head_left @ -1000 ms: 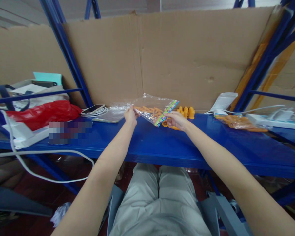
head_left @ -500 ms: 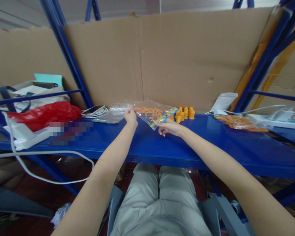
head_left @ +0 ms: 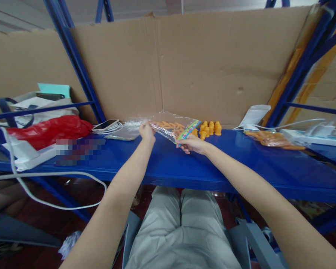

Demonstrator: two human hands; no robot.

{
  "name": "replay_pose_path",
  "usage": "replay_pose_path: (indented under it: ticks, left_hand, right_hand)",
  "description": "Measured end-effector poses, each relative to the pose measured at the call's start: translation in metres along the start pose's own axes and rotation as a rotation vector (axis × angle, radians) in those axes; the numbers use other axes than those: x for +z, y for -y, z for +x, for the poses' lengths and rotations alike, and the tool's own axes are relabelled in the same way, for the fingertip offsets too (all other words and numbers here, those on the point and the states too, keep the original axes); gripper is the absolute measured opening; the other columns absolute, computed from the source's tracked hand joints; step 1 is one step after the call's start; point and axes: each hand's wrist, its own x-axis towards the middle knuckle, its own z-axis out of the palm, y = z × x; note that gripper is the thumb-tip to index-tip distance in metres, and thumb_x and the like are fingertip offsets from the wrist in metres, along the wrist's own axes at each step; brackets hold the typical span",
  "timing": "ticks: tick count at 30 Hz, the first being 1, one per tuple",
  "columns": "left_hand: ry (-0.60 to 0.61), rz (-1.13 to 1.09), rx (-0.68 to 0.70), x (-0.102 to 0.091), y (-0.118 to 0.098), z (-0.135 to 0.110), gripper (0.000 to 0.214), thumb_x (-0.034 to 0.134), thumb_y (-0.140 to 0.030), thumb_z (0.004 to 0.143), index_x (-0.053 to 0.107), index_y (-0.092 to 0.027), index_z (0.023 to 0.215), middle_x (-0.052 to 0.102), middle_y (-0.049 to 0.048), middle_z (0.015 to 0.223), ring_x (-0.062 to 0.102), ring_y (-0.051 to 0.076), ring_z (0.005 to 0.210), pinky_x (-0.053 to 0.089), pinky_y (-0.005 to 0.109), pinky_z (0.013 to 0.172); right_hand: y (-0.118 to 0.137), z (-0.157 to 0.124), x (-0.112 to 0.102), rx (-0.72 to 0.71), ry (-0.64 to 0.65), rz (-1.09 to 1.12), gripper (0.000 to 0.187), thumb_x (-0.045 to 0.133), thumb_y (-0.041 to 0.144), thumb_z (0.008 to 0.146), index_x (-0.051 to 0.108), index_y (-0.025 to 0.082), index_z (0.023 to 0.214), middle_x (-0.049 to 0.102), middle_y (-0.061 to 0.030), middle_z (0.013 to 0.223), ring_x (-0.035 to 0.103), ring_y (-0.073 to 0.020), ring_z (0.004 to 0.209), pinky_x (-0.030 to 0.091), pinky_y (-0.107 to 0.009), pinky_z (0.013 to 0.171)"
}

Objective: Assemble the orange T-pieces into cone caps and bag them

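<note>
A clear plastic bag (head_left: 165, 131) with a colourful header strip is stretched between my two hands, just above the blue shelf. Orange pieces (head_left: 170, 125) show through the film, though I cannot tell whether all of them lie inside it. My left hand (head_left: 147, 132) is closed on the bag's left end. At the header strip, my right hand (head_left: 192, 144) pinches the other end, thumb on top. Several small orange plastic figures (head_left: 211, 129) stand just behind and right of my right hand.
On the blue shelf (head_left: 168, 168), flat clear bags (head_left: 124, 131) and a phone with a white cable (head_left: 108, 126) lie to the left, near a red plastic bag (head_left: 53, 130). A bag of orange pieces (head_left: 271, 139) and a white power strip (head_left: 316, 138) lie right. Cardboard (head_left: 198, 67) stands behind.
My left hand has shifted slightly left with its end of the bag. The header strip has tilted a little more upright in my right hand.
</note>
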Motion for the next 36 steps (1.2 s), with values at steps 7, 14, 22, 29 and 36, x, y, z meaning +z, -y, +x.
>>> replay_pose_path:
  ticks: [7, 14, 22, 29, 36]
  left_hand:
    - [0.051, -0.003, -0.064, -0.003, -0.003, -0.001, 0.019, 0.060, -0.019, 0.090, 0.046, -0.021, 0.077, 0.057, -0.0063, 0.058, 0.058, 0.009, 0.044, 0.042, 0.017, 0.047]
    - [0.205, 0.084, -0.184, -0.002, -0.003, -0.006, 0.016, 0.054, -0.015, 0.091, 0.050, -0.019, 0.075, 0.058, -0.0040, 0.054, 0.051, 0.008, 0.038, 0.034, 0.017, 0.041]
    - [0.226, 0.010, -0.253, -0.003, -0.001, 0.002, 0.025, 0.053, -0.016, 0.088, 0.048, -0.020, 0.064, 0.052, -0.0031, 0.051, 0.045, 0.008, 0.035, 0.033, 0.019, 0.038]
    - [0.325, 0.062, -0.276, -0.001, -0.003, -0.005, 0.023, 0.049, -0.014, 0.085, 0.048, -0.019, 0.063, 0.052, -0.0014, 0.048, 0.044, 0.010, 0.035, 0.033, 0.020, 0.039]
    - [0.437, 0.175, -0.330, 0.000, -0.003, -0.014, 0.026, 0.049, -0.014, 0.088, 0.049, -0.019, 0.062, 0.053, -0.0009, 0.047, 0.042, 0.011, 0.032, 0.033, 0.020, 0.037]
  right_hand:
    - [0.022, -0.010, -0.016, -0.064, -0.089, 0.243, 0.040, 0.058, 0.057, 0.091, 0.064, 0.018, 0.096, 0.068, -0.0048, 0.079, 0.062, -0.0137, 0.065, 0.050, -0.024, 0.054]
    - [0.031, -0.017, -0.048, -0.095, -0.193, 0.218, 0.066, 0.038, 0.075, 0.090, 0.065, 0.017, 0.105, 0.070, -0.0106, 0.081, 0.065, -0.0213, 0.070, 0.049, -0.030, 0.054]
    - [0.028, -0.022, -0.069, -0.059, -0.233, 0.220, 0.071, 0.036, 0.077, 0.089, 0.067, 0.015, 0.106, 0.071, -0.0131, 0.081, 0.066, -0.0218, 0.068, 0.049, -0.030, 0.052]
    - [0.025, -0.015, -0.058, 0.095, -0.291, 0.221, 0.045, 0.042, 0.048, 0.102, 0.068, 0.014, 0.091, 0.069, -0.0106, 0.078, 0.062, -0.0127, 0.057, 0.049, -0.028, 0.057]
    - [0.014, -0.004, -0.051, 0.063, -0.348, 0.098, 0.030, 0.055, 0.042, 0.096, 0.067, 0.015, 0.087, 0.057, -0.0019, 0.062, 0.045, -0.0092, 0.044, 0.041, -0.026, 0.044]
